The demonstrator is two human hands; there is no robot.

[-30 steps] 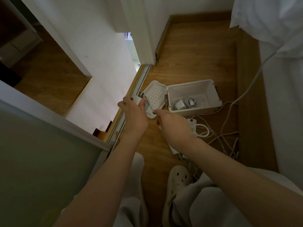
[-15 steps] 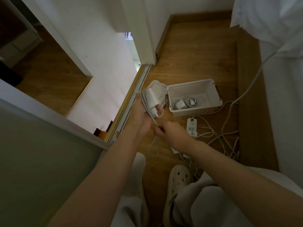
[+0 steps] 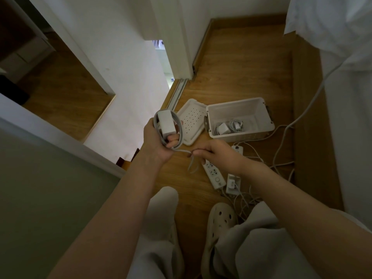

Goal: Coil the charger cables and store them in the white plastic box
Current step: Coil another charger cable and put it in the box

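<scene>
My left hand (image 3: 159, 143) grips a white charger brick (image 3: 166, 122) with its grey cable (image 3: 179, 133) looped around the brick and my fingers. My right hand (image 3: 215, 155) pinches the loose end of that cable just right of the left hand; a short tail hangs below. The white plastic box (image 3: 259, 115) stands open on the wooden floor behind my hands, with a coiled charger (image 3: 227, 127) inside. Its perforated lid (image 3: 192, 122) lies beside it on the left.
Two white power strips (image 3: 214, 175) and a tangle of white cables (image 3: 281, 164) lie on the floor right of my hands. A sliding-door track (image 3: 178, 93) and white walls run on the left, a wooden ledge with white cloth on the right. My shoe (image 3: 219, 222) is below.
The left hand has turned the brick upright and the cable now circles it in loops. The right hand moved down and right along the cable to its loose end.
</scene>
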